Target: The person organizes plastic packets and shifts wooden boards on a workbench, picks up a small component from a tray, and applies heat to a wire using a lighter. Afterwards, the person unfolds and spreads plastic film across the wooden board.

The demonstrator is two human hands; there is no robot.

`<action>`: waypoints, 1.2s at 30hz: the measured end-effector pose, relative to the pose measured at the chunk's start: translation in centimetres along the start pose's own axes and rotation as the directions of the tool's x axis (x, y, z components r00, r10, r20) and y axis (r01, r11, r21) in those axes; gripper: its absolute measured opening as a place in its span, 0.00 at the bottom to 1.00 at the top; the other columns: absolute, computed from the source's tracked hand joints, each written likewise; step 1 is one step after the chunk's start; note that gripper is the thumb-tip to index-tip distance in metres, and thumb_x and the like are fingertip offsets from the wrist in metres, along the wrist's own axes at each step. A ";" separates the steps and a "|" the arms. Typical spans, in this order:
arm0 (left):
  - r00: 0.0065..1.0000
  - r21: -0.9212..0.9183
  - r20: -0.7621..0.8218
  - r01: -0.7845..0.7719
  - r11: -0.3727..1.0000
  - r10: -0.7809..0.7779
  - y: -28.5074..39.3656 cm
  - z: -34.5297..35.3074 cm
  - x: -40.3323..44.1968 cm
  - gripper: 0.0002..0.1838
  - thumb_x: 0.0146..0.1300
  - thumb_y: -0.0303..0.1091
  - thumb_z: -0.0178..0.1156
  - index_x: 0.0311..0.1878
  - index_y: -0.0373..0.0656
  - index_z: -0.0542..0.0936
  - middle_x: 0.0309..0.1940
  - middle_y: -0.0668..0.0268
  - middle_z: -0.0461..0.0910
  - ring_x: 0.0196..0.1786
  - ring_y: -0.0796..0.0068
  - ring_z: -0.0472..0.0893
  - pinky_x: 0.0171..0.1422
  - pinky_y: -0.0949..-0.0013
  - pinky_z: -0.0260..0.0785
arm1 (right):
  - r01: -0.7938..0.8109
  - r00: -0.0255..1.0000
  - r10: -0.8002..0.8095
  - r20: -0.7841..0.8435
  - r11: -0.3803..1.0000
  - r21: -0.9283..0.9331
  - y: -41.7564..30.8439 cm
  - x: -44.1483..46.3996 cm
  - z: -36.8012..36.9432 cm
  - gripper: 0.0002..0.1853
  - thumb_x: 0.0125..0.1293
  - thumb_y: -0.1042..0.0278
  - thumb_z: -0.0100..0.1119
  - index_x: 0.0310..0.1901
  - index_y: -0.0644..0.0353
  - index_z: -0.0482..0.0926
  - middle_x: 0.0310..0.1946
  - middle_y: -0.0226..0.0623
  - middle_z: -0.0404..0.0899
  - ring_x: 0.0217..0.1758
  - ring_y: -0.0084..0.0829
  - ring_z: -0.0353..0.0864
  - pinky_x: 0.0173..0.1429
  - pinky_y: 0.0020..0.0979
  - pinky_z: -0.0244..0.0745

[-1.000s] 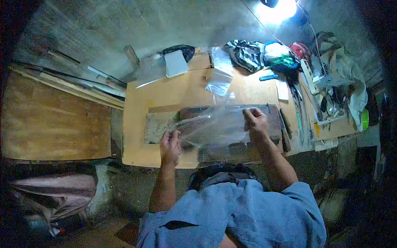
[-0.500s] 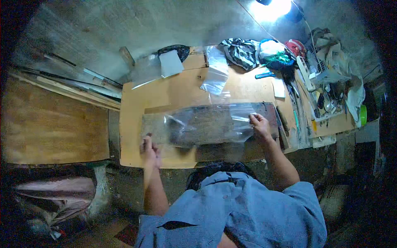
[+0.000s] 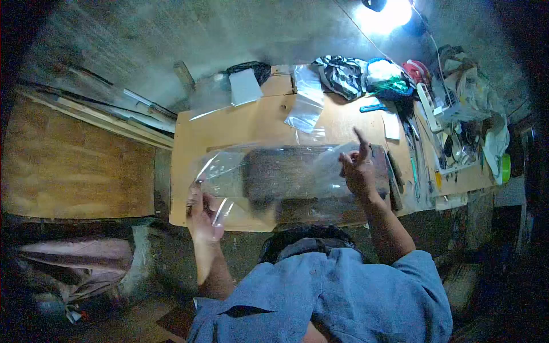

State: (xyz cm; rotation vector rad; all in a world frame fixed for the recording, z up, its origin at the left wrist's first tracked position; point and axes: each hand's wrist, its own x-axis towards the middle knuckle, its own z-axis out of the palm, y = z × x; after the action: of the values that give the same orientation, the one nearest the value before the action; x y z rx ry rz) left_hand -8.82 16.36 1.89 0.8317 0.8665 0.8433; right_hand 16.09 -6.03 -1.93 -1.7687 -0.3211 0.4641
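A clear plastic sheet [image 3: 229,163] is stretched between my hands above a dark, worn board [image 3: 286,174] on the light wooden table. My left hand [image 3: 203,211] grips the sheet's left end near the table's front left edge, and some of the plastic curves over the fingers. At the sheet's right end, my right hand [image 3: 359,171] pinches the plastic between thumb and fingers while the index finger points up and away. It is over the right part of the board.
At the back of the table [image 3: 186,200] lie a white pad [image 3: 245,87], a clear plastic strip [image 3: 306,100], a striped bag [image 3: 341,77] and a blue tool [image 3: 373,107]. A tray [image 3: 457,166] of tools stands right, near a green object [image 3: 505,167].
My left hand has moved left, and the plastic is spread wider than at first. The index finger of my right hand has lifted out straight.
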 end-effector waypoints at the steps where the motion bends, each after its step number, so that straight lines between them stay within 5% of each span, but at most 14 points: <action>1: 1.000 -0.003 -0.001 -0.004 1.000 0.004 -0.9 -0.3 0.5 0.18 0.64 0.41 0.58 0.55 0.46 0.75 0.22 0.78 0.68 0.22 0.88 0.67 0.23 0.79 0.66 | -0.011 0.997 0.016 0.076 0.998 -0.067 -0.9 -0.3 0.0 0.22 0.67 0.73 0.50 0.62 0.60 0.63 0.27 0.34 0.75 0.23 0.22 0.73 0.28 0.22 0.71; 3: 0.986 0.010 0.158 -0.058 0.998 0.056 -2.1 -0.5 1.0 0.19 0.64 0.43 0.58 0.55 0.46 0.74 0.23 0.76 0.68 0.21 0.87 0.66 0.21 0.78 0.64 | -0.037 0.979 0.026 0.202 0.998 0.047 1.7 0.0 -0.4 0.16 0.67 0.70 0.51 0.56 0.61 0.70 0.31 0.34 0.78 0.23 0.21 0.73 0.28 0.23 0.71; 5: 0.996 0.007 0.086 -0.004 1.000 0.004 -2.4 0.1 1.2 0.20 0.65 0.44 0.57 0.56 0.47 0.72 0.23 0.75 0.68 0.21 0.87 0.65 0.19 0.78 0.62 | 0.247 0.839 -0.184 0.512 0.967 -0.059 4.4 0.4 -0.2 0.14 0.68 0.67 0.51 0.51 0.63 0.75 0.38 0.34 0.79 0.28 0.20 0.75 0.32 0.22 0.71; 8: 0.963 -0.085 0.261 0.089 0.992 -0.064 -3.6 1.3 1.6 0.22 0.66 0.49 0.54 0.58 0.50 0.71 0.19 0.76 0.66 0.16 0.86 0.62 0.17 0.79 0.56 | -0.165 0.736 0.020 0.677 0.975 0.151 0.5 -1.6 0.6 0.19 0.66 0.60 0.54 0.53 0.65 0.75 0.46 0.33 0.79 0.41 0.20 0.75 0.45 0.26 0.71; 11: 0.982 0.002 0.055 0.183 0.983 -0.182 -4.9 3.5 0.9 0.22 0.68 0.50 0.50 0.60 0.50 0.71 0.17 0.75 0.65 0.14 0.86 0.58 0.16 0.80 0.48 | 0.015 0.698 -0.169 0.695 0.975 0.222 2.2 -2.1 2.1 0.21 0.64 0.58 0.57 0.53 0.64 0.74 0.48 0.34 0.78 0.42 0.21 0.75 0.46 0.26 0.70; 16: 0.959 0.128 0.193 0.183 0.975 -0.205 -6.0 4.0 2.0 0.20 0.69 0.50 0.49 0.57 0.48 0.72 0.16 0.74 0.64 0.13 0.86 0.58 0.15 0.80 0.50 | -0.080 0.848 -0.004 0.530 0.988 0.135 0.4 -2.5 3.1 0.11 0.67 0.63 0.55 0.37 0.64 0.79 0.26 0.27 0.77 0.27 0.18 0.72 0.31 0.22 0.68; 19: 0.989 0.218 0.115 0.069 0.973 -0.095 -5.8 3.7 3.9 0.19 0.69 0.48 0.49 0.55 0.48 0.73 0.15 0.74 0.63 0.13 0.86 0.58 0.15 0.80 0.50 | -0.100 0.908 -0.014 0.419 0.963 0.248 -1.6 -1.7 1.7 0.11 0.67 0.63 0.54 0.35 0.63 0.78 0.25 0.27 0.76 0.26 0.17 0.71 0.30 0.22 0.67; 23: 0.974 0.264 0.209 0.025 0.964 -0.083 -4.6 4.7 3.5 0.17 0.69 0.48 0.50 0.51 0.47 0.74 0.16 0.73 0.65 0.14 0.86 0.61 0.15 0.80 0.51 | -0.083 0.948 0.007 0.318 0.970 0.226 -1.9 -1.6 0.2 0.11 0.68 0.64 0.53 0.32 0.63 0.76 0.21 0.28 0.72 0.24 0.18 0.70 0.27 0.23 0.66; 25: 0.958 0.227 0.257 0.068 0.971 -0.127 -5.9 4.3 3.0 0.18 0.68 0.49 0.50 0.51 0.45 0.75 0.17 0.73 0.67 0.17 0.85 0.65 0.17 0.79 0.55 | -0.156 0.931 0.088 0.355 0.974 0.166 0.2 -1.5 -0.6 0.12 0.67 0.64 0.54 0.32 0.63 0.76 0.21 0.28 0.72 0.23 0.17 0.70 0.26 0.23 0.66; 27: 0.911 0.292 0.225 0.276 0.916 -0.347 -8.3 3.2 2.9 0.20 0.68 0.50 0.49 0.51 0.44 0.74 0.18 0.71 0.69 0.19 0.83 0.69 0.20 0.78 0.59 | 0.005 0.908 0.016 0.420 0.999 -0.048 3.1 -1.9 -1.0 0.12 0.66 0.61 0.55 0.31 0.62 0.77 0.21 0.26 0.72 0.22 0.17 0.68 0.25 0.22 0.63; 29: 0.882 0.280 0.236 0.340 0.898 -0.408 -12.2 0.6 3.5 0.19 0.67 0.45 0.54 0.55 0.43 0.71 0.21 0.70 0.71 0.20 0.81 0.72 0.23 0.76 0.63 | 0.029 0.898 0.018 0.440 0.995 -0.100 5.9 -2.9 -1.3 0.13 0.66 0.59 0.57 0.32 0.61 0.79 0.21 0.24 0.72 0.21 0.16 0.67 0.23 0.21 0.60; 31: 0.887 0.339 0.324 0.215 0.916 -0.328 -14.2 -0.2 2.7 0.23 0.62 0.38 0.60 0.57 0.43 0.68 0.26 0.71 0.76 0.22 0.80 0.74 0.25 0.75 0.67 | -0.379 0.815 0.375 0.443 0.922 -0.082 6.7 -4.0 -1.3 0.13 0.65 0.57 0.57 0.32 0.59 0.79 0.21 0.23 0.71 0.19 0.15 0.65 0.21 0.21 0.58; 32: 0.889 0.377 0.325 0.190 0.907 -0.321 -14.8 -0.3 2.7 0.24 0.57 0.28 0.62 0.57 0.46 0.67 0.32 0.71 0.76 0.23 0.80 0.75 0.25 0.76 0.67 | -0.421 0.774 0.434 0.462 0.897 -0.137 7.3 -4.1 -1.3 0.13 0.65 0.57 0.57 0.31 0.59 0.79 0.20 0.23 0.70 0.18 0.16 0.64 0.21 0.22 0.57; 36: 0.891 0.386 0.278 0.239 0.891 -0.359 -14.8 0.8 2.6 0.25 0.58 0.25 0.60 0.58 0.42 0.65 0.27 0.70 0.72 0.19 0.81 0.70 0.22 0.75 0.63 | -0.431 0.771 0.442 0.458 0.892 -0.135 9.4 -4.8 -0.8 0.14 0.66 0.57 0.55 0.31 0.59 0.78 0.18 0.22 0.69 0.16 0.16 0.63 0.19 0.23 0.56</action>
State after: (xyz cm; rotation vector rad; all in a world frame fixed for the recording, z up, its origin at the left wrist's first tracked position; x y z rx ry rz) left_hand -3.09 12.31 -11.43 1.0766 0.8136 0.2554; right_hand 12.01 -11.15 -10.19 -1.7291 -0.2519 1.2554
